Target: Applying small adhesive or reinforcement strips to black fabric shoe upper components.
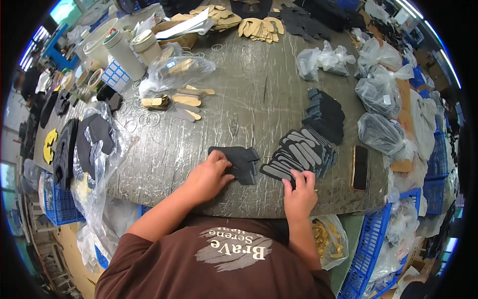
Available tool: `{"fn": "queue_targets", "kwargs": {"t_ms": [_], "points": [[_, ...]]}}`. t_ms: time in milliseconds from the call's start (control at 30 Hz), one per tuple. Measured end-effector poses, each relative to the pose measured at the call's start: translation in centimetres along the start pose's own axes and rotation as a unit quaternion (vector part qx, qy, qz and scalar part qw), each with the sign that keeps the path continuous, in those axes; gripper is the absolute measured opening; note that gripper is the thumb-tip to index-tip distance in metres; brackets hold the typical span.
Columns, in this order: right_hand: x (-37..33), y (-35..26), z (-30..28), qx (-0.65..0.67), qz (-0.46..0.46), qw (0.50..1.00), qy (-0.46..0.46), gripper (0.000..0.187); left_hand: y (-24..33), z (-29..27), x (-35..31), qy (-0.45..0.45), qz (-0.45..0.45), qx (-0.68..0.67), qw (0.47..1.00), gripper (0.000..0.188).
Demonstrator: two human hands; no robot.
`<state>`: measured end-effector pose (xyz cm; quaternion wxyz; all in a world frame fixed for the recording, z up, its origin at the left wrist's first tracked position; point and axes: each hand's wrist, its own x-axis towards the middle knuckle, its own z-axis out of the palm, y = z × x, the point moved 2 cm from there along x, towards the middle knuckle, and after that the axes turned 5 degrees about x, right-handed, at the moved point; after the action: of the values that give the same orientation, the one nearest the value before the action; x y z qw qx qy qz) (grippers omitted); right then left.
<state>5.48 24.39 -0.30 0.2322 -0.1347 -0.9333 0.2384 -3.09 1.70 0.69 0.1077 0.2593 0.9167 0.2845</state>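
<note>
A small stack of black cut fabric pieces with notched right edges lies flat on the table in front of me. My left hand has its fingers curled over the stack's left edge, the thumb at the near side. To the right, black pieces with grey strips lie fanned out and overlapping. My right hand grips the near edge of this fan between thumb and fingers; its fingertips partly cover the pieces there. Behind the fan, a pile of plain dark pieces continues up and to the right.
A phone lies by the right edge, below several tied plastic bags. Wooden sticks, rubber bands, a clear bag and jars occupy the far left. Tan cut pieces lie at the back.
</note>
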Motion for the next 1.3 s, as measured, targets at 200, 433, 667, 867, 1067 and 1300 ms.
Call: {"fn": "queue_targets", "kwargs": {"t_ms": [200, 433, 667, 867, 1067, 1300], "points": [[-0.3, -3.3, 0.4, 0.192, -0.105, 0.974, -0.061, 0.016, -1.3, -0.2, -1.9, -0.082, 0.049, -0.208, 0.974, 0.036], [-1.0, -6.4, 5.1, 0.043, -0.219, 0.943, -0.245, 0.034, -1.3, -0.5, -2.1, -0.109, -0.143, -0.72, 0.67, 0.037], [-0.3, -8.6, 3.5, 0.375, -0.075, 0.897, -0.224, 0.016, -1.4, 0.3, -1.9, 0.001, -0.081, -0.681, 0.728, 0.036], [0.0, -9.4, 3.9, 0.416, 0.111, 0.846, -0.313, 0.019, 0.6, 0.5, -1.3, -0.004, -0.083, -0.627, 0.775, 0.03], [-0.6, -8.8, 4.5, 0.466, 0.123, 0.819, -0.311, 0.01, 1.6, 0.1, -1.1, 0.021, -0.059, -0.543, 0.837, 0.029], [-0.6, -7.8, 4.8, 0.532, 0.214, 0.744, -0.343, 0.009, 0.7, 0.3, -0.9, 0.021, -0.116, -0.684, 0.72, 0.029]]}}
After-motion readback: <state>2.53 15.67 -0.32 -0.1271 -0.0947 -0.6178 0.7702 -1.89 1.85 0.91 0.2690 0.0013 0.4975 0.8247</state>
